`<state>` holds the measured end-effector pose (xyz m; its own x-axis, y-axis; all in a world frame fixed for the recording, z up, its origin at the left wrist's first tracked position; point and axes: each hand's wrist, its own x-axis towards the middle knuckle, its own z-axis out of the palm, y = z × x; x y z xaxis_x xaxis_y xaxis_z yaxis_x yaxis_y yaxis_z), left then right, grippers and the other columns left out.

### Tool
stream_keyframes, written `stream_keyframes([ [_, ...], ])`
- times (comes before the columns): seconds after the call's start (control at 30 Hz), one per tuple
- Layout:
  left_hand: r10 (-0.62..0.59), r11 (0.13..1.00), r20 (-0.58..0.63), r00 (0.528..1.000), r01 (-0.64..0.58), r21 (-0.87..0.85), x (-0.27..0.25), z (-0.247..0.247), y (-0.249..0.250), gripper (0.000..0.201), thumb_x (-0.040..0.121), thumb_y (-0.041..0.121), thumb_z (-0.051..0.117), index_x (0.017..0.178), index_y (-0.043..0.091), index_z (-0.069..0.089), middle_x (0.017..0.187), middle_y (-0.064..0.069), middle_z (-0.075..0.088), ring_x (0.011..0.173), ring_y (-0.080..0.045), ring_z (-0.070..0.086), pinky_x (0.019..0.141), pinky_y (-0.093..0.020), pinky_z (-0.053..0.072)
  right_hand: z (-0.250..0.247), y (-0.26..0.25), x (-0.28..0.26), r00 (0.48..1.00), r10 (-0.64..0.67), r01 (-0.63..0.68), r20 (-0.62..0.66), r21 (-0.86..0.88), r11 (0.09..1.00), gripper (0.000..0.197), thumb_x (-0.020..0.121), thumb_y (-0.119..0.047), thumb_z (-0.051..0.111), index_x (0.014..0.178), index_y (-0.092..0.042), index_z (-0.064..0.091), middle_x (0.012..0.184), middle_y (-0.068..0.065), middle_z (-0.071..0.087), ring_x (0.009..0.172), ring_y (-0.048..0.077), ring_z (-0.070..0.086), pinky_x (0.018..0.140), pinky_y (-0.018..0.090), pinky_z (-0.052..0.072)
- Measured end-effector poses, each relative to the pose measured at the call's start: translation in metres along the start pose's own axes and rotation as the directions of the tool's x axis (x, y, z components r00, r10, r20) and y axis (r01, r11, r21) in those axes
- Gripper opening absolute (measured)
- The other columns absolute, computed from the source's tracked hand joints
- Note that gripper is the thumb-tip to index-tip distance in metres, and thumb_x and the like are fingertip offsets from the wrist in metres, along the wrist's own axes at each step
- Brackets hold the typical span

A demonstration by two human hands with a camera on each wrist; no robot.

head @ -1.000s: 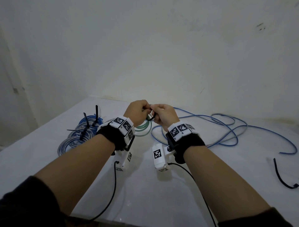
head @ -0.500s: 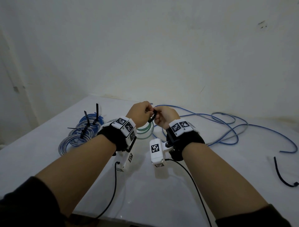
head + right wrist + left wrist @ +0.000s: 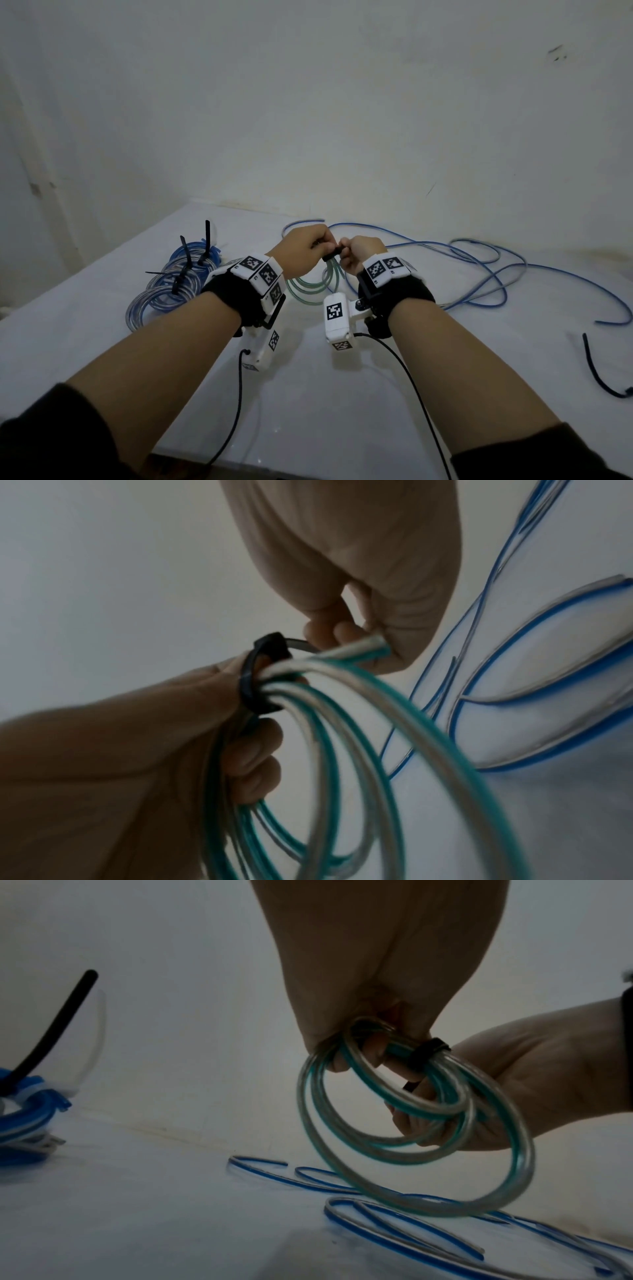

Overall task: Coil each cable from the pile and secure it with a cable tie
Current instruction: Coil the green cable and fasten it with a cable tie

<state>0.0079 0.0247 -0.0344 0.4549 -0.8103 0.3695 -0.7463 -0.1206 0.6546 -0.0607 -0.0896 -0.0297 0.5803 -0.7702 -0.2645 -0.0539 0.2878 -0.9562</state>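
Gripping green coil (image 3: 407, 1139) w/ both hands, black tie (image 3: 428, 1053) looped round.

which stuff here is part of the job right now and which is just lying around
In use:
green coil, gripped by left hand
black cable tie around it, tail pulled by right hand

Lying about:
loose blue cable
tied blue coils
spare black tie
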Motion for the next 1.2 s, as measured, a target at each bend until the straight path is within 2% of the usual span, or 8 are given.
stream_keyframes([
  [0.13,-0.011,0.999,-0.008,1.000,0.011,-0.042,0.000,0.001,0.001,0.012,0.097,0.016,0.047,0.090,0.011,0.056,0.080,0.005,0.056,0.069,-0.005,0.047,0.059,-0.004,0.036,-0.002,0.001,0.005,0.999,-0.009,0.008,-0.035,-0.029,1.000,0.024,0.091,0.002,0.053,0.067,-0.002,0.054,0.036,0.005,0.049,0.032,0.012,0.045,0.037,0.015,0.034],
  [0.3,-0.011,0.995,0.002,1.000,0.011,-0.100,0.000,0.002,0.001,0.018,0.098,0.020,0.045,0.094,0.006,0.056,0.090,-0.005,0.058,0.080,-0.015,0.049,0.062,-0.006,0.036,-0.003,-0.001,-0.004,0.966,-0.257,0.198,0.014,-0.673,0.712,0.031,0.096,-0.025,0.047,0.123,-0.010,0.052,0.110,0.012,0.064,0.104,0.031,0.059,0.081,0.030,0.041],
  [0.43,-0.007,0.992,0.011,1.000,0.008,-0.126,-0.004,0.001,-0.001,0.019,0.096,0.024,0.048,0.092,0.007,0.054,0.084,-0.002,0.055,0.074,-0.011,0.047,0.060,-0.006,0.036,-0.001,0.005,0.009,0.990,-0.128,0.139,0.055,-0.368,0.919,0.037,0.093,-0.013,0.053,0.127,-0.001,0.052,0.088,0.007,0.059,0.084,0.023,0.059,0.083,0.029,0.049],
  [0.53,0.039,0.994,0.011,0.999,-0.037,-0.103,-0.007,0.000,-0.005,0.017,0.094,0.024,0.051,0.089,0.008,0.054,0.082,-0.003,0.056,0.075,-0.014,0.048,0.061,-0.010,0.037,0.000,0.007,0.008,0.994,-0.095,0.106,0.052,-0.282,0.953,0.029,0.092,-0.004,0.052,0.120,0.002,0.056,0.071,0.001,0.049,0.061,0.011,0.050,0.059,0.016,0.048],
  [0.67,0.048,0.995,-0.047,0.998,-0.052,-0.082,-0.010,-0.007,-0.006,0.014,0.094,0.022,0.052,0.087,0.010,0.056,0.074,0.006,0.054,0.068,-0.008,0.048,0.060,-0.009,0.037,0.006,0.003,0.002,0.990,-0.093,0.119,0.103,-0.283,0.952,0.021,0.091,-0.003,0.053,0.072,-0.010,0.050,0.069,0.003,0.050,0.058,0.011,0.050,0.051,0.014,0.046],
  [0.83,-0.087,0.996,-0.259,0.962,0.079,-0.039,0.000,-0.030,-0.008,0.019,0.095,0.027,0.050,0.085,0.011,0.056,0.072,0.005,0.054,0.065,-0.007,0.047,0.057,-0.016,0.036,0.031,0.001,-0.011,0.990,-0.077,0.100,0.117,-0.199,0.975,0.017,0.091,-0.016,0.054,0.082,-0.001,0.057,0.065,0.015,0.057,0.044,0.021,0.052,0.045,0.023,0.040],
  [1.03,-0.246,0.962,-0.367,0.897,0.272,0.022,-0.001,-0.049,-0.019,0.023,0.094,0.029,0.049,0.085,0.008,0.054,0.081,-0.005,0.058,0.079,-0.021,0.050,0.070,-0.028,0.035,0.062,-0.002,-0.030,0.865,-0.404,0.466,0.297,-0.183,0.866,0.021,0.094,-0.028,0.051,0.094,-0.008,0.059,0.089,0.010,0.065,0.082,0.025,0.063,0.080,0.040,0.052],
  [1.2,-0.303,0.947,-0.391,0.869,0.319,-0.025,-0.013,-0.053,-0.025,0.021,0.094,0.025,0.047,0.081,0.009,0.051,0.069,0.003,0.051,0.074,-0.019,0.048,0.056,-0.023,0.032,0.073,0.012,-0.041,0.837,-0.429,0.517,0.339,-0.235,0.823,0.012,0.091,-0.022,0.057,0.083,-0.013,0.057,0.081,0.009,0.066,0.078,0.029,0.067,0.083,0.047,0.055],
])
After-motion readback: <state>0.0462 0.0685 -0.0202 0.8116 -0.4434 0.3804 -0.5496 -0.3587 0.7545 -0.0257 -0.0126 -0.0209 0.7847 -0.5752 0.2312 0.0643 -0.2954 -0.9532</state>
